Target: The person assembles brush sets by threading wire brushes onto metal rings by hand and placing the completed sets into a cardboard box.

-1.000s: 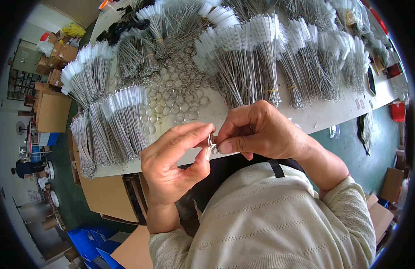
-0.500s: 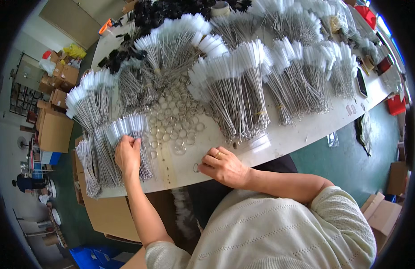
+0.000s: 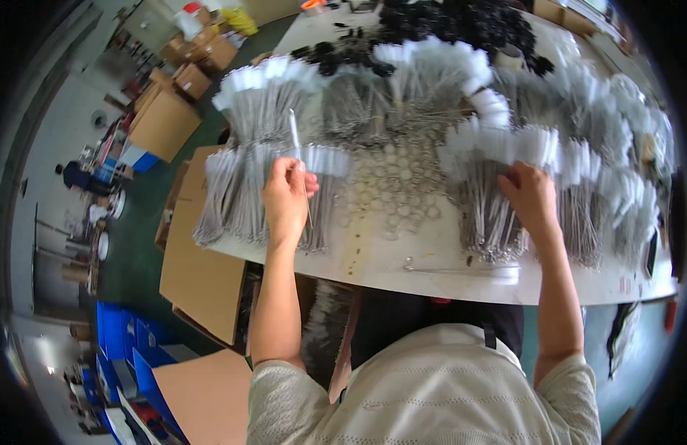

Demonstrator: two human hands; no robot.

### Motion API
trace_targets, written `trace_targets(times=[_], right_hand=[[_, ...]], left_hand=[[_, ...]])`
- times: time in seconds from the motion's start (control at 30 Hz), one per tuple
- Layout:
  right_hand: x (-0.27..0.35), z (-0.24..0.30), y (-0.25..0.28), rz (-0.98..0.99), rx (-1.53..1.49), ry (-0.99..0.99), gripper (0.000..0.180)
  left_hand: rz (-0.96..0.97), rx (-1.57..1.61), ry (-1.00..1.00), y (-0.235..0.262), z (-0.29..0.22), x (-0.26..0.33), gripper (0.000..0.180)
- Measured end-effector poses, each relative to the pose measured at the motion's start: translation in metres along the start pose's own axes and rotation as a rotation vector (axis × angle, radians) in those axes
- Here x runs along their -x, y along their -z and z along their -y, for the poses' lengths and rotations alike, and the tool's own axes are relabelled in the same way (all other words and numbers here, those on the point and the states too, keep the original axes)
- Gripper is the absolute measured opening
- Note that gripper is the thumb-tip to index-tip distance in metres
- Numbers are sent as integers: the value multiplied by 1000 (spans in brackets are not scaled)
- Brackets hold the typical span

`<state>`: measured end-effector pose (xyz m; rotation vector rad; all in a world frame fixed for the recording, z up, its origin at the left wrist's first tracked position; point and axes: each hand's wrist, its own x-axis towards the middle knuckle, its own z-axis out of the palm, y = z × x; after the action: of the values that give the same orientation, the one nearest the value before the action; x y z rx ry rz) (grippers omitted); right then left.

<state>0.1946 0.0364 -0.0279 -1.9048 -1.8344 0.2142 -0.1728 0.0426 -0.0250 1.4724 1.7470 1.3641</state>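
My left hand [image 3: 287, 199] is raised over the left part of the white table [image 3: 432, 271] and pinches one thin wire brush [image 3: 297, 159] with a white bristle tip, held upright. Below it lies a bundle of the same brushes [image 3: 325, 194]. My right hand [image 3: 530, 194] rests palm down on another bundle of wire brushes [image 3: 491, 215] at the right, fingers among the wires. A scatter of small metal rings [image 3: 391, 189] lies between the two hands.
Many more brush bundles [image 3: 432, 81] cover the table, with black parts [image 3: 462, 22] at the far edge. One finished brush set [image 3: 462, 268] lies near the front edge. Cardboard boxes [image 3: 165, 122] and blue crates [image 3: 121, 348] stand on the floor at left.
My hands were together near my chest on a small ring, then parted. The left went to the left bundle and lifted one brush; the right moved onto the right bundle.
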Motion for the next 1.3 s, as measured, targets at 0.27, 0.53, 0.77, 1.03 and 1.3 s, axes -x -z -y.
trace_targets(times=[0.27, 0.53, 0.77, 1.03, 1.3], right_hand=[[10, -13, 13, -60, -404, -126, 18], [6, -8, 33, -413, -461, 152, 11], [19, -104, 113, -540, -1046, -251, 17], [63, -227, 115, -469, -12, -585, 25], [51, -217, 93, -476, 35, -559, 19]], left_hand=[[61, -992, -51, 95, 92, -67, 42], [78, -867, -197, 133, 173, -67, 20], [190, -980, 106, 124, 147, -74, 20], [200, -1164, 232, 110, 96, -65, 26], [267, -1313, 296, 87, 48, -35, 31]])
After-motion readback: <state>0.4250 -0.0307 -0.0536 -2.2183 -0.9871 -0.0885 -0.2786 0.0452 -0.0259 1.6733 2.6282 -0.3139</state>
